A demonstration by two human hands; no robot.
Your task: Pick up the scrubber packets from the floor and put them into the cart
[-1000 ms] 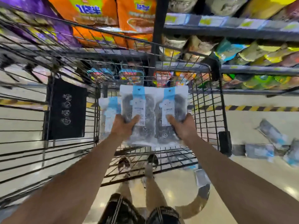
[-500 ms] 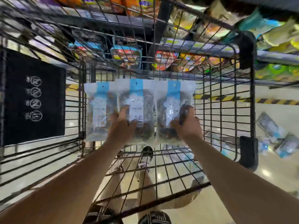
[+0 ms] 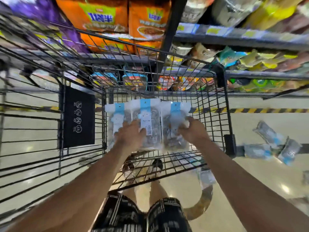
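I see glossy clear-plastic scrubber packets [image 3: 151,124] with paper labels, a dark matt metal-wire cart [image 3: 215,114], and a polished, reflective floor [image 3: 250,173].

Retail shop aisle: wire cart [image 3: 215,114]; stocked shelves [image 3: 234,33] of packaged noodles [image 3: 147,19]; price-tag strips.

The scrubber packets [image 3: 148,124] are clear with pale blue and white header strips over dark grey contents, the cart [image 3: 215,118] is black wire, the shelf bags [image 3: 107,17] are orange, and the shorts [image 3: 142,215] are black with white stripes.
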